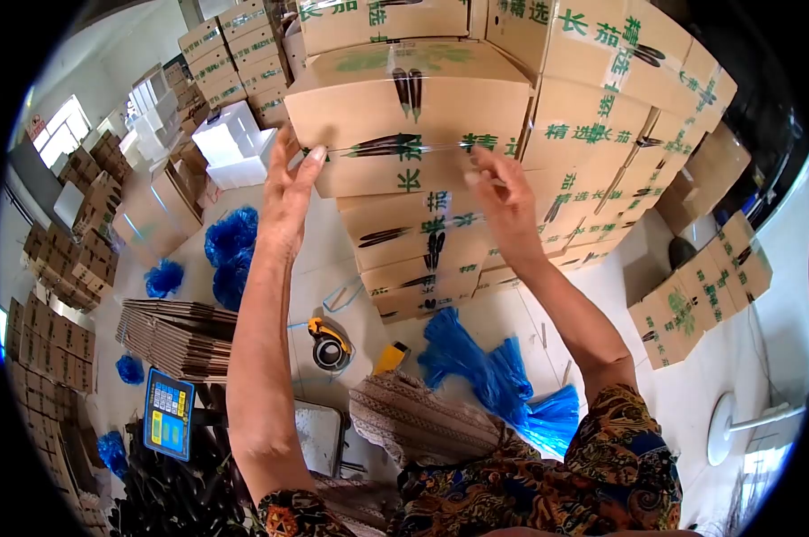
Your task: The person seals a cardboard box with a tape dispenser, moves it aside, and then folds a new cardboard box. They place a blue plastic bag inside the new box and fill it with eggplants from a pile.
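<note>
A taped cardboard carton [467, 98] with green lettering and printed eggplants sits on top of the stack in front of me. My left hand [285, 197] is at its left front edge, thumb and fingers spread. Before the right part of the same front face is my right hand [509, 204], its fingers bent and apart with nothing held. Below lie more stacked cartons [409, 219] of the same print. A yellow-and-black tape dispenser [330, 346] rests on the floor between my arms.
Blue plastic bags [547, 407] lie near my lap, and more blue plastic [231, 246] is at left. Folded cartons [176, 336], a scale display [168, 413] and dark eggplants [167, 492] are on my left. White foam boxes [230, 134] stand behind. An opened-out carton [704, 295] lies right.
</note>
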{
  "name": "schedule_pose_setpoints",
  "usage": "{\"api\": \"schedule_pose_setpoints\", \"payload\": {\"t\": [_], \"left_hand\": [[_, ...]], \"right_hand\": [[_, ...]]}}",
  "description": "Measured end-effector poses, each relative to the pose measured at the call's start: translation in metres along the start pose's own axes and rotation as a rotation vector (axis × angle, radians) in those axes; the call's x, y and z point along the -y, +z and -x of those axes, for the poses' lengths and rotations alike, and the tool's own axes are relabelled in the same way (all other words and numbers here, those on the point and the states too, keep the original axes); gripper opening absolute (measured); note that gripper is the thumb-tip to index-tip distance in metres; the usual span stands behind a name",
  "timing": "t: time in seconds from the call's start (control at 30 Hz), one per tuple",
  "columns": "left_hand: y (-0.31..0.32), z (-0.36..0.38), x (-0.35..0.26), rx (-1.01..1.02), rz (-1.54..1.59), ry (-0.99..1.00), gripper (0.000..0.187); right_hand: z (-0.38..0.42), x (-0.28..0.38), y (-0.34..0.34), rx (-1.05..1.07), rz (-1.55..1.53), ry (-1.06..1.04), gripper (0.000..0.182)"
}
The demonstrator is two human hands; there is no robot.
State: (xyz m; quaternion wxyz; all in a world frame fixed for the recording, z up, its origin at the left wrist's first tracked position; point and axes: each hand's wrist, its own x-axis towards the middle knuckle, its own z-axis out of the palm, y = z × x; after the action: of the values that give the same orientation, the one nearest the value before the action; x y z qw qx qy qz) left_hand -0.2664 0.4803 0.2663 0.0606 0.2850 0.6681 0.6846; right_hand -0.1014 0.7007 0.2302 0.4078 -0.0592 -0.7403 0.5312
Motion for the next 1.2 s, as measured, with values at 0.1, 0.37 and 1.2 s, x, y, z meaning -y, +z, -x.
{"api": "schedule_pose_setpoints", "payload": {"t": [0.1, 0.37, 1.2], "left_hand": [[0.001, -0.016, 0.016, -0.054, -0.011, -0.125, 0.094], [0.031, 0.004, 0.032, -0.016, 0.061, 0.068, 0.075], [-0.093, 0.291, 0.119, -0.109, 0.122, -0.622, 0.042]], "right_hand": [[-0.002, -0.012, -0.002, -0.084, 0.123, -0.076, 0.06], [-0.013, -0.019, -0.011, -0.268, 0.434, -0.189, 0.066], [0.109, -0.058, 0.196, 0.791, -0.046, -0.028, 0.024]]}}
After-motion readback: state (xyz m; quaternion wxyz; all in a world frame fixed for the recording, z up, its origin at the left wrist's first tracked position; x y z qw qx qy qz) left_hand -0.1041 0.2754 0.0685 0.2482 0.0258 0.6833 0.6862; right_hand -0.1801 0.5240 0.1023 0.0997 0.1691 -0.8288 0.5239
